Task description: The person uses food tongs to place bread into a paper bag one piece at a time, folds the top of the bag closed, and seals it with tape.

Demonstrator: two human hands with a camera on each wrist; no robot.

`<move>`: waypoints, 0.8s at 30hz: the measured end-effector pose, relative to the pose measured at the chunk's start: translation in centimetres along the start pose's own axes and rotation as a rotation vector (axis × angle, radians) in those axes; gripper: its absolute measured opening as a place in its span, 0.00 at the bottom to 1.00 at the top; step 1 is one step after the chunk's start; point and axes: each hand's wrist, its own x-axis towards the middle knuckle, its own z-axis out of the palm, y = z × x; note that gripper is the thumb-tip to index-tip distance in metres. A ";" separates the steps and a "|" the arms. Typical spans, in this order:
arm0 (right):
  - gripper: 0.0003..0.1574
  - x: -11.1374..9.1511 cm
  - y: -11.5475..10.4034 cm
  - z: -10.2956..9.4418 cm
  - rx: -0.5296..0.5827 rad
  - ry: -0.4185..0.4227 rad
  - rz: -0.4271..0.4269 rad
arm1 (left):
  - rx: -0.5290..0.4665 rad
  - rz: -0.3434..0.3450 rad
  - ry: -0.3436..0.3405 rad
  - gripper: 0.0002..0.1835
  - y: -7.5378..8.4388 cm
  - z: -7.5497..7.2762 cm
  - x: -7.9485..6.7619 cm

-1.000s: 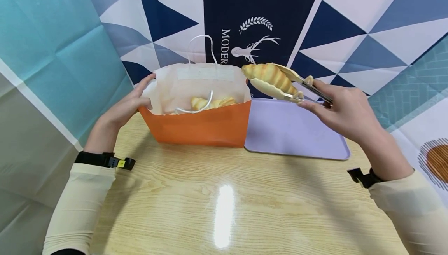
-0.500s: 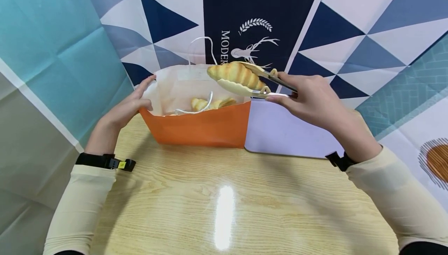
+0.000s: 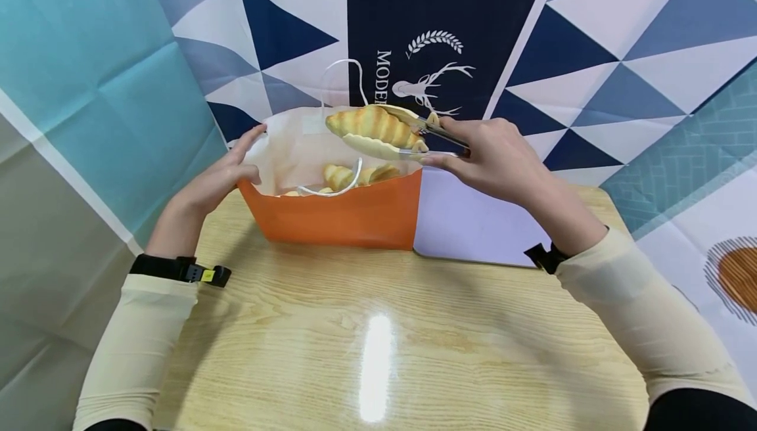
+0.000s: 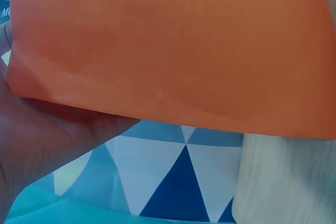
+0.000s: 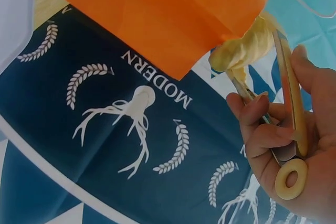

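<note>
My right hand (image 3: 493, 155) grips a pair of food tongs (image 3: 437, 138) with metal arms and cream-coloured ends. Between the tong ends is a croissant (image 3: 372, 123), held above the opening of an orange paper bag (image 3: 337, 221) with a whitish inside. Low in the bag lie more croissants (image 3: 338, 177), partly hidden by the front wall and a white cord handle. My left hand (image 3: 215, 178) holds the bag's left rim, thumb at the front corner and fingers at the back. In the right wrist view, fingers wrap the tongs (image 5: 291, 98) near their ringed end.
Right of the bag lies a flat lilac tray (image 3: 473, 214), partly covered by my right forearm. Bag and tray stand on a wooden table (image 3: 307, 326). A patterned cloth (image 3: 290, 17) hangs behind, and teal cloth (image 3: 100, 56) at the left.
My right hand has moved left with the tongs and croissant, from above the tray to over the bag's opening. My left hand has stayed on the bag's rim.
</note>
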 end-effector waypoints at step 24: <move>0.42 2.3 -1.7 1.6 0.024 -0.008 -0.072 | -0.023 0.028 -0.009 0.51 -0.2 -0.3 0.2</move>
